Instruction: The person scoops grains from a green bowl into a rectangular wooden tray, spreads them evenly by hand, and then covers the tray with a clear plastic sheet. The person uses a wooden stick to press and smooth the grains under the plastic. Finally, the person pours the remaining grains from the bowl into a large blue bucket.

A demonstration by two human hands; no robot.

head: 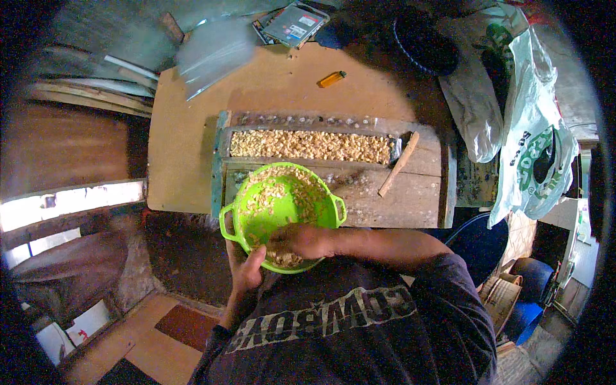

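My left hand [250, 269] grips the near left rim of a lime-green plastic bowl [279, 219], thumb over the edge. The bowl has two loop handles and is tilted, its inside smeared with pale, nut-like pieces [269, 192]. Inside its near side is my right hand [301, 240], blurred, with the fingers partly hidden against a clump of the pieces. Just beyond the bowl lies a wooden mould [332, 120]. Its long slot is filled with the same kind of pieces [313, 145], and dark lining shows at the right end.
A flat wooden stick [399, 163] lies across the mould's right side. Farther back are an orange lighter [332, 79], a clear plastic sheet [211, 57] and a flat grey case [296, 24]. Plastic bags [534, 134] hang at the right. The wooden tabletop [180, 144] ends at the left.
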